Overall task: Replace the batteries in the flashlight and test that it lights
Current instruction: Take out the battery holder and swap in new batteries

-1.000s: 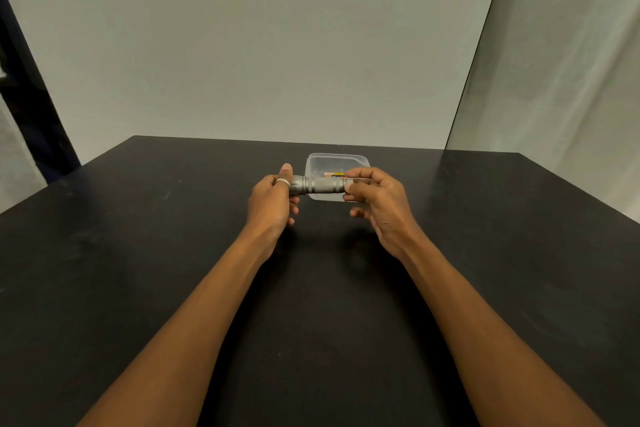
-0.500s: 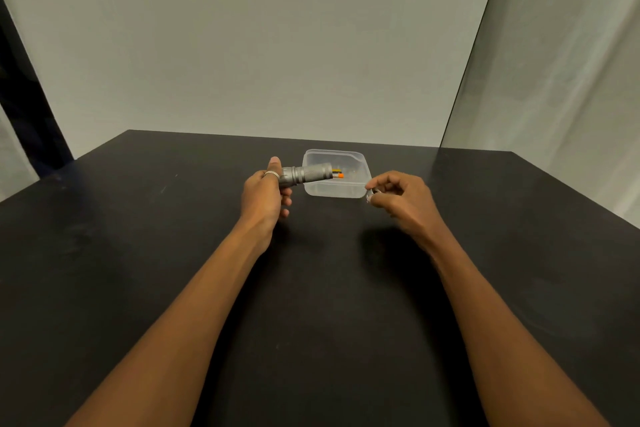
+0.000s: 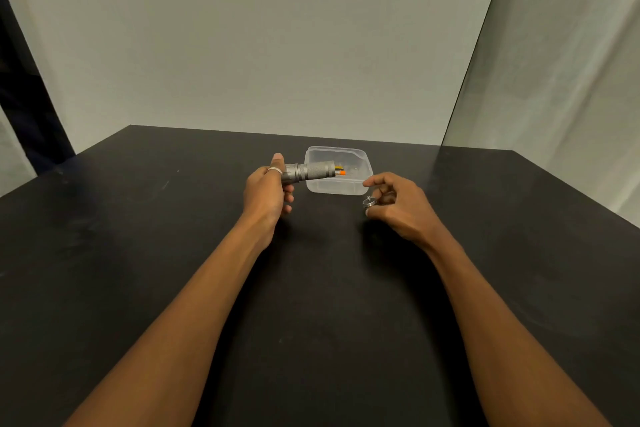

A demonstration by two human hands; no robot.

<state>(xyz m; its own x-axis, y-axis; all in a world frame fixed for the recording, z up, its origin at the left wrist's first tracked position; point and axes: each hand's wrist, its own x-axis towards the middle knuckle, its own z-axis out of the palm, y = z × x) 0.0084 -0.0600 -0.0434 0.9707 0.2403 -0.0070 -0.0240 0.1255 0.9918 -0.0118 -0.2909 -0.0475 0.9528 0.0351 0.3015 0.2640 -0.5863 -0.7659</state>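
Note:
A grey metal flashlight (image 3: 310, 172) is held level by my left hand (image 3: 266, 191), which grips its head end. The open tail end points right, over a clear plastic tub (image 3: 360, 158). Orange and black batteries (image 3: 340, 171) show at the tail end, inside the tub as far as I can tell. My right hand (image 3: 398, 206) is just right of the tub, low over the black table (image 3: 138, 236), and pinches the small round metal tail cap (image 3: 370, 201) in its curled fingers.
A grey wall stands behind the table's far edge. A pale curtain hangs to the right, past the right edge. A dark panel rises at the far left.
My right hand has taken the tail cap off the flashlight and moved it right and down, away from the body. My left hand has kept hold of the flashlight and tilted its tail toward the tub.

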